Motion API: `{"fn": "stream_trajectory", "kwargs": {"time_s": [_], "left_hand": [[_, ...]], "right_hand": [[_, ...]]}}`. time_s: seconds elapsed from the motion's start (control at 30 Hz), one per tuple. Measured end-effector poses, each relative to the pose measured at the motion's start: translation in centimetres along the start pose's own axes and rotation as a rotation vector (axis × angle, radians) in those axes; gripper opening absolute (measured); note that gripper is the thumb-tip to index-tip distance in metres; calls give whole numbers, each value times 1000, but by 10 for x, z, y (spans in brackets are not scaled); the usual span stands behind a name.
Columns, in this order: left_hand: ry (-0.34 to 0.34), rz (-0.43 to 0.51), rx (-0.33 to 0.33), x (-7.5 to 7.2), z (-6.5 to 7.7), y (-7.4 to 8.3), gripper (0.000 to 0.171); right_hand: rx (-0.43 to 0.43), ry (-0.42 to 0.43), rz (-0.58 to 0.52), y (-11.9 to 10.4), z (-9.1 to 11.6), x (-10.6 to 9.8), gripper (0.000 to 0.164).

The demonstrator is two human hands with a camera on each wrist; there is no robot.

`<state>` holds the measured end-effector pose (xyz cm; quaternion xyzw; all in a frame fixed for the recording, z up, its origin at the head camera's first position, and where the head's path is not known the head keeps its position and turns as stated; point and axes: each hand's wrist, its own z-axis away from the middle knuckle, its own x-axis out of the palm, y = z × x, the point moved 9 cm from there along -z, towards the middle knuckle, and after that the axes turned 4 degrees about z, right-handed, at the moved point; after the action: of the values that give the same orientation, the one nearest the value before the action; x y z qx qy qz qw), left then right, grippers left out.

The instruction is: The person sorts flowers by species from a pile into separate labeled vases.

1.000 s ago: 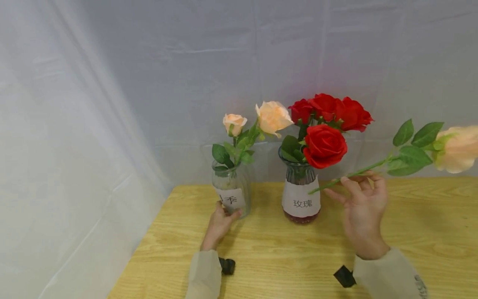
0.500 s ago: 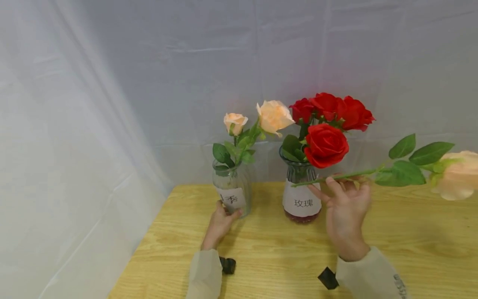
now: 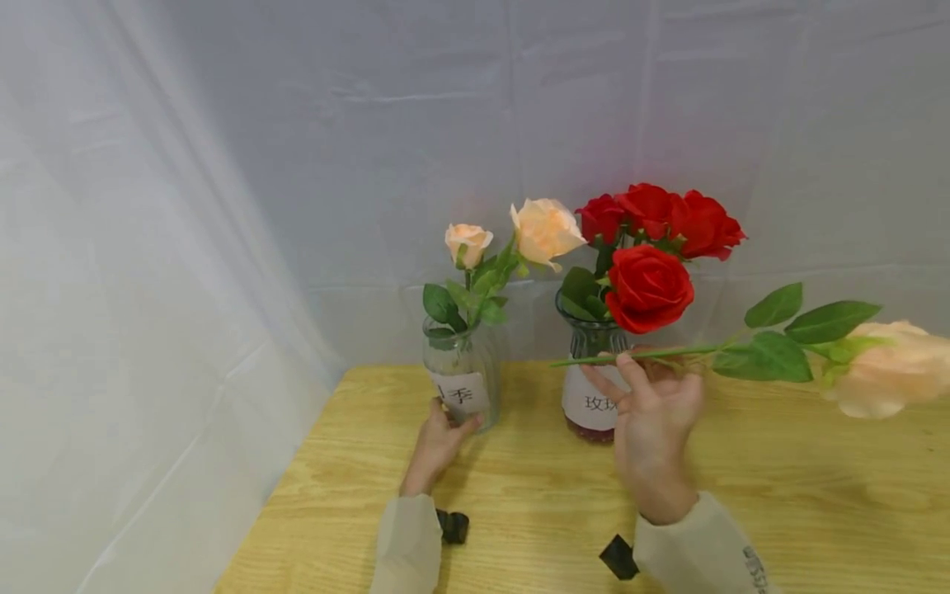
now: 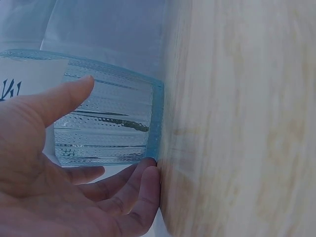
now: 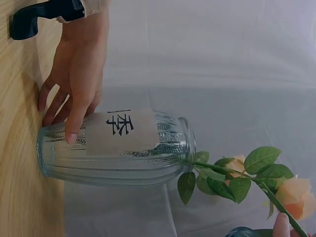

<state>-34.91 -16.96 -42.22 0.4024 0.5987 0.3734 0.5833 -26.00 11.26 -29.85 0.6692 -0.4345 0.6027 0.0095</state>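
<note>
A clear ribbed glass vase with a white paper label stands upright and holds two peach roses. Low on its side, my left hand grips it with the thumb across the front; in the left wrist view the fingers reach round beside the base. My right hand pinches the stem of another peach rose between thumb and fingers. That rose lies nearly level in the air, bloom to the right, its cut end pointing left toward the clear vase and passing in front of the second vase.
Behind my right hand stands the second glass vase, labelled and filled with several red roses. Both vases are near the back edge of the wooden table. A pale sheet hangs behind and to the left.
My right hand has moved left with the peach rose, whose stem has swung from slanting to nearly level and now crosses before the red roses' vase. The left hand stays on the clear vase.
</note>
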Motion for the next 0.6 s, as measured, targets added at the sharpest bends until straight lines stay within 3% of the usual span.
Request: {"fn": "stream_trajectory", "kwargs": {"time_s": [0.23,0.6], "left_hand": [[-1,4,-2,0,1,0,82],[-8,8,0,0,1,1,83]], "right_hand": [[-9,-6,30,7,10,10,29],[-10,-12,83,19,17,28,31]]}}
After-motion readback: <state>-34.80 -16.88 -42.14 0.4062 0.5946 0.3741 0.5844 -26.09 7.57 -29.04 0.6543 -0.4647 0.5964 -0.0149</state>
